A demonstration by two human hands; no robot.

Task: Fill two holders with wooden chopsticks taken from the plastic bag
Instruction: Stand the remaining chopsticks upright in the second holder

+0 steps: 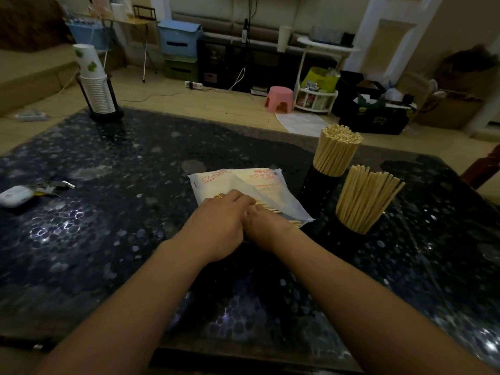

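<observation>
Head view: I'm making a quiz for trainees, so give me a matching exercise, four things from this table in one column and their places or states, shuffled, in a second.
Things:
1. plastic bag
2. far holder
3. paper cups
4. left hand

Places or states:
A. stacked in a black stand at the table's far left corner
B. lies flat on the bag, a ring on one finger
C. stands upright, packed with chopsticks
D. lies flat at mid-table, a few chopsticks at its near end

Pairs: 1-D, 2-C, 3-A, 4-B
</observation>
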